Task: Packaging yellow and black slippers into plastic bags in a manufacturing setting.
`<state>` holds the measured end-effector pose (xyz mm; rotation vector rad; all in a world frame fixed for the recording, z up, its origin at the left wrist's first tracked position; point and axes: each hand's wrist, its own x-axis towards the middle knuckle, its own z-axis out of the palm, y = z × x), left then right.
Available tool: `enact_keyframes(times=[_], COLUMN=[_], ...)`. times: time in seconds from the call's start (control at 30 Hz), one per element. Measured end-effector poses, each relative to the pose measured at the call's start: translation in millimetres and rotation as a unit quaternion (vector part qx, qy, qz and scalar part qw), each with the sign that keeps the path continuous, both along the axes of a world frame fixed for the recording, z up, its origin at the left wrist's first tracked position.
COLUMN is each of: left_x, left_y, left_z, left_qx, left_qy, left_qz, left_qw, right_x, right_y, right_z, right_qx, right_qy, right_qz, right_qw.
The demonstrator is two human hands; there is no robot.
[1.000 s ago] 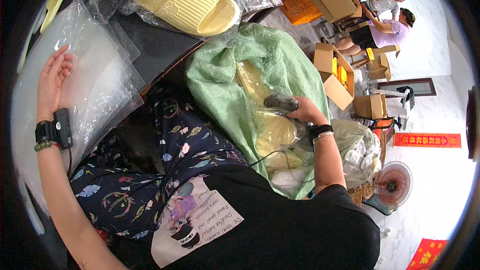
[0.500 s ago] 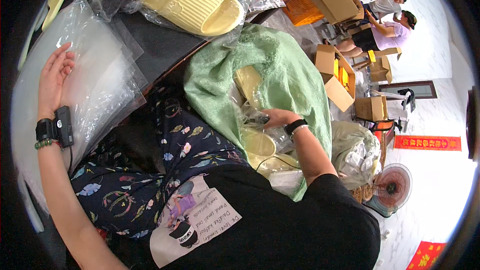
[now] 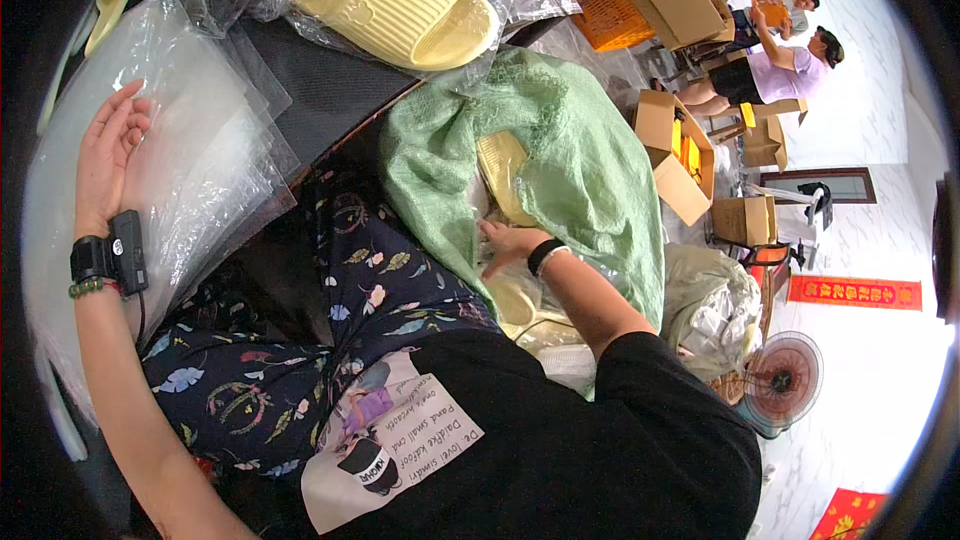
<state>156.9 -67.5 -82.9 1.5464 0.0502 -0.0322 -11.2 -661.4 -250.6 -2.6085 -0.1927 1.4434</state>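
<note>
In the head view, your left grip (image 3: pixel 112 155), loosely curled around nothing, rests over clear plastic bags (image 3: pixel 200 155) on the bench (image 3: pixel 315 85). Your right grip (image 3: pixel 513 245) is spread, seemingly unloaded, inside the green sack (image 3: pixel 590 145) beside yellow slippers (image 3: pixel 505 175); fingertip contact is unclear.

My right grip (image 3: pixel 514 244) and forearm cover part of the pale-yellow plastic slippers (image 3: pixel 516 304) in the light-green woven sack (image 3: pixel 590 150), whose folds hide its depths; whether my fingertips touch one, I cannot tell. My left grip (image 3: pixel 108 152) masks some of the stacked clear plastic bags (image 3: pixel 200 140). The upper edge trims the ribbed yellow slipper (image 3: pixel 405 10) in clear plastic. The distant orange object (image 3: pixel 771 12) is too small to identify.
</note>
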Motion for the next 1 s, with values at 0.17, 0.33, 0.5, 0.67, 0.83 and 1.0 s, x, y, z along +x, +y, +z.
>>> enact_keyframes(times=[0.17,0.33,0.5,0.67,0.83,1.0], left_x=[-1,-9,-8,-11,-5,-3], left_y=[-5,-6,-4,6,-3,-2], left_z=[2,8,8,5,6,3], left_qx=[-0.017,-0.014,-0.022,-0.009,-0.012,-0.016], left_qy=[0.003,0.000,0.007,0.007,0.004,0.016], left_qz=[0.001,-0.006,-0.007,0.003,-0.017,-0.011], left_qw=[1.000,1.000,1.000,1.000,1.000,1.000], right_x=[2,10,-5,-6,-13,-5], right_y=[4,9,4,13,-1,-6], right_z=[-25,-19,-42,-39,-40,-47], right_qx=[0.013,-0.016,-0.026,-0.015,0.041,0.034], right_qy=[0.067,0.093,0.077,0.094,0.028,0.060], right_qz=[-0.045,-0.009,-0.019,0.076,0.037,0.005], right_qw=[0.997,0.995,0.997,0.993,0.998,0.998])
